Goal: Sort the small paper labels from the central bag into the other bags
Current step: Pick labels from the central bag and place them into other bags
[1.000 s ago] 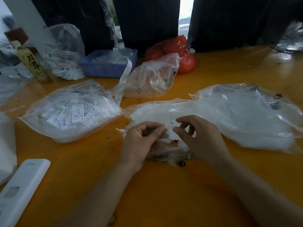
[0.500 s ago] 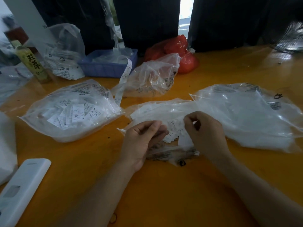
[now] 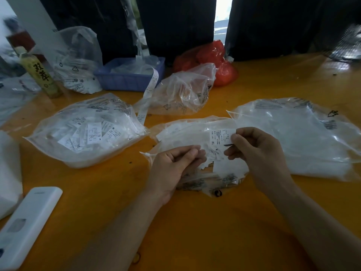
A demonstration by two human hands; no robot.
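Since a second ago my right hand [image 3: 256, 151] has lifted out of the heap, and it now pinches one paper label [image 3: 221, 136] between thumb and forefinger, raised just above the central bag [image 3: 195, 132] with the print turned toward me, I judge so I can read its size before choosing a destination. My left hand [image 3: 175, 167] has barely shifted; its fingers are curled at the bag's near mouth, at about 9 o'clock from the right hand, apparently holding the plastic or a few labels to keep the opening steady, though I cannot tell exactly what they grip. The loose labels [image 3: 213, 155] remain spilled at the mouth between both hands. The left bag [image 3: 86, 132], at 10 o'clock on the orange surface [image 3: 195, 222], already holds many labels, some showing S and M marks. The right bag [image 3: 297, 137], at 2 o'clock, lies touching the central one, its contents too blurred to read. A crumpled clear bag [image 3: 185, 90] sits at 12 o'clock, with a blue tray [image 3: 129, 78] beyond it. Both destinations lie within easy reach, one to each side. Next step, I judge: read the size, then drop the label accordingly.
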